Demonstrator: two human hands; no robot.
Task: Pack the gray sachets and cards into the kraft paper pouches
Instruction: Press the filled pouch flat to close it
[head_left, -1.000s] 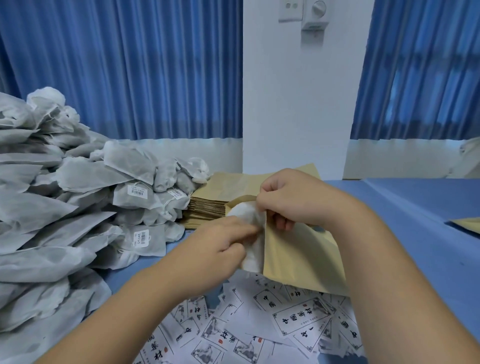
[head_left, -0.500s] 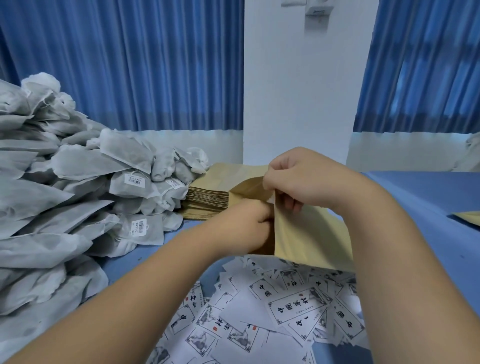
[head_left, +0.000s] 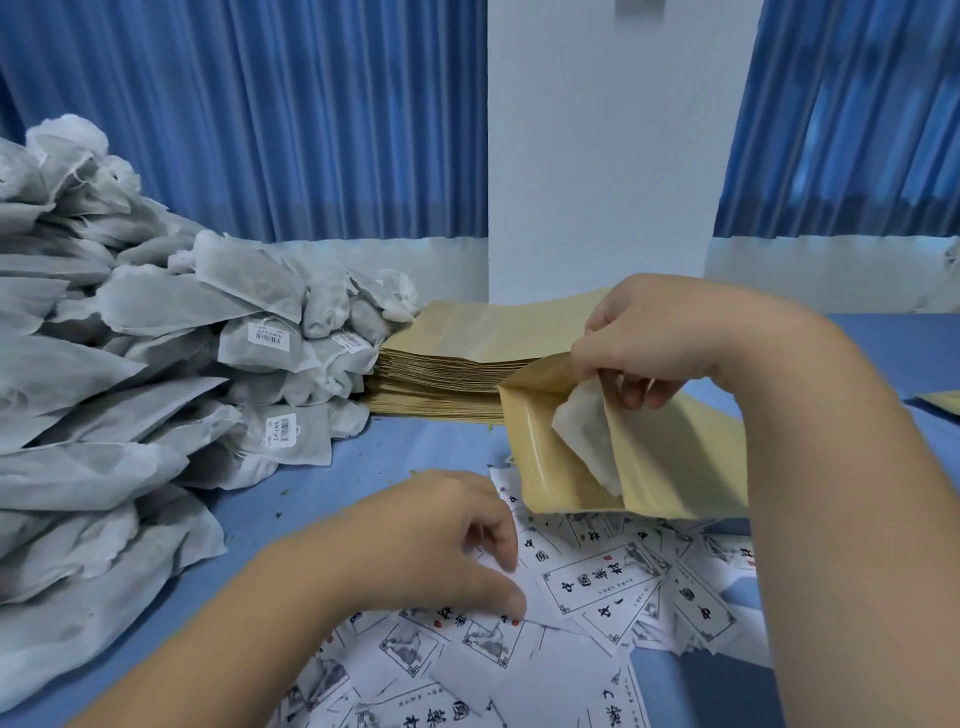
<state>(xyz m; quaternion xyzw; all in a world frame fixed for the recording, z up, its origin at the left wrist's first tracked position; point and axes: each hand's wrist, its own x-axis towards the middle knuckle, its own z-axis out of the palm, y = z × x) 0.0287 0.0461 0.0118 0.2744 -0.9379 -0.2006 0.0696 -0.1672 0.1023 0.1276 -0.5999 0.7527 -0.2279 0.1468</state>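
Note:
My right hand pinches the top edge of an open kraft paper pouch and holds it up at centre right. A gray sachet sits inside it, with its upper end showing at the mouth. My left hand is lower down, on the scattered pile of white printed cards; thumb and fingers are pinching one card at its edge. A big heap of gray sachets fills the left side. A flat stack of empty kraft pouches lies behind, at the centre.
The table has a blue cover. A white pillar and blue curtains stand behind it. Another kraft pouch peeks in at the right edge.
My left hand has left the pouch mouth, where it was pushing the sachet in, and dropped down to the cards. The sachet now stays inside the pouch.

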